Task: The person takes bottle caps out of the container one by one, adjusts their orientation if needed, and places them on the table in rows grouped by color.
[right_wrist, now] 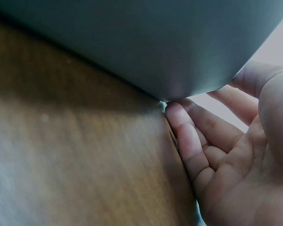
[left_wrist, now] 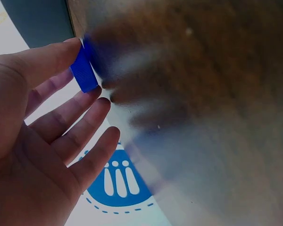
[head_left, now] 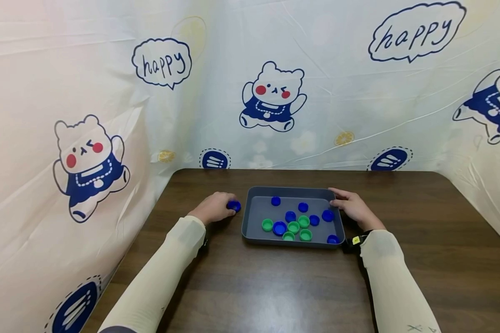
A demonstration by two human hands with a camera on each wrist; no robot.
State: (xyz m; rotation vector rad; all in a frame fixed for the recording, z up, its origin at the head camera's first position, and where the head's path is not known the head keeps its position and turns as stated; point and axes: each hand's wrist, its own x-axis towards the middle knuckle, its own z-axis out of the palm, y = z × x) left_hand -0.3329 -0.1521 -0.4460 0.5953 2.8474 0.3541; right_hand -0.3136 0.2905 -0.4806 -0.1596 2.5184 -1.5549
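While a blue cap (head_left: 234, 206) is pinched by the left hand (head_left: 213, 207), the grey tray (head_left: 254, 208) is gripped by the right hand (head_left: 355, 210); green caps (head_left: 293, 227) are contained inside.

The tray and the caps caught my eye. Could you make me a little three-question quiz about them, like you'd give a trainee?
1. Which hand grips the tray?
2. True or false: every cap in the tray is blue.
3. Fill the gap: outside the tray, the left hand holds a ____ cap.

Key:
1. The right hand, at the tray's right edge.
2. False; green caps lie in it too.
3. Blue.
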